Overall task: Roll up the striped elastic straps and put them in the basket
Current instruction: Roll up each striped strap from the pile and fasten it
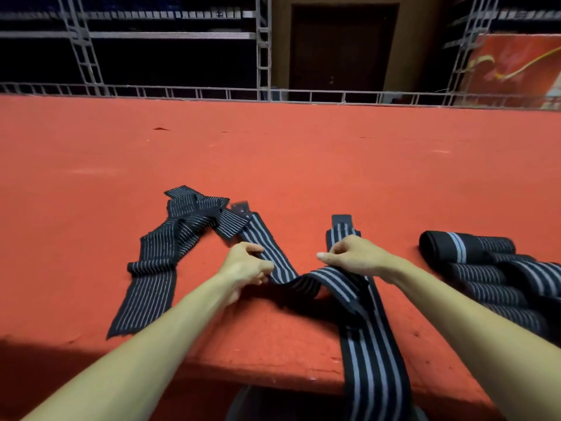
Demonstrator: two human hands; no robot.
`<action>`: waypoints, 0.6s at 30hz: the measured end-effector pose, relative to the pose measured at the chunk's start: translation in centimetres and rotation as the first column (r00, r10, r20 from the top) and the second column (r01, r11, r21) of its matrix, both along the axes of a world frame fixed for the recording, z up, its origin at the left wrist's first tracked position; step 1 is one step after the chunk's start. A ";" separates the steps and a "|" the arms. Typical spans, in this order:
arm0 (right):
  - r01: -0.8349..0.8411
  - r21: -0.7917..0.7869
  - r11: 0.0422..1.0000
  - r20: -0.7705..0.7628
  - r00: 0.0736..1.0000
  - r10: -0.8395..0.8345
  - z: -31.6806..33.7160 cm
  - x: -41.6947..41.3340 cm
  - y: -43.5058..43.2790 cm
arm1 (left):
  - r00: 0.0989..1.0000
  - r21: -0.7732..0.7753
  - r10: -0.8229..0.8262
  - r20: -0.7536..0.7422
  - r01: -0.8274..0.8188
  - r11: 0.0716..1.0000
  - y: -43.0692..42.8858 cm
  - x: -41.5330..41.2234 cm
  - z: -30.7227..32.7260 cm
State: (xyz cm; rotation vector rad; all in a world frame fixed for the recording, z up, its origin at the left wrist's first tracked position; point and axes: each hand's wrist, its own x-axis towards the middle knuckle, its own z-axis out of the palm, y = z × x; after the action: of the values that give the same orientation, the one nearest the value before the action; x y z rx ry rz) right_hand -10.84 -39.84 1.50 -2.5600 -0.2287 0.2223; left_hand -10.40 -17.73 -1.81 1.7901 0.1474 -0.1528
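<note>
both hands pinching wide-striped strap [306, 284], left hand [247, 265], right hand [353, 256], strap sagging between

Event hall stage, red carpet [273, 153], metal trusses [263, 47]

No legible text or labels.

Red carpeted platform [303, 153] bears striped straps [151, 268].
</note>
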 end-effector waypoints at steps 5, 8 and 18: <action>0.012 -0.046 0.999 0.002 1.000 -0.012 -0.4 3.3 3.7 | 0.927 0.293 -0.358 -0.107 0.374 0.880 3.7 -0.8 0.9; -0.016 -0.110 0.994 0.036 0.999 0.020 -0.6 5.3 6.7 | 0.959 0.374 -0.275 0.070 0.230 0.899 5.2 1.0 -0.3; 0.024 -0.251 0.968 0.140 0.990 0.012 -5.2 10.8 13.9 | 0.900 0.500 -0.052 0.432 -0.192 0.844 8.6 6.7 -5.4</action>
State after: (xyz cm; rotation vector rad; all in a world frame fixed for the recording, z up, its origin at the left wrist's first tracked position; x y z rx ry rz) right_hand -0.07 -25.89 -3.69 -2.8333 -0.2597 0.0714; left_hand -3.68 -9.11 -7.17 2.3266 -0.0741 0.3835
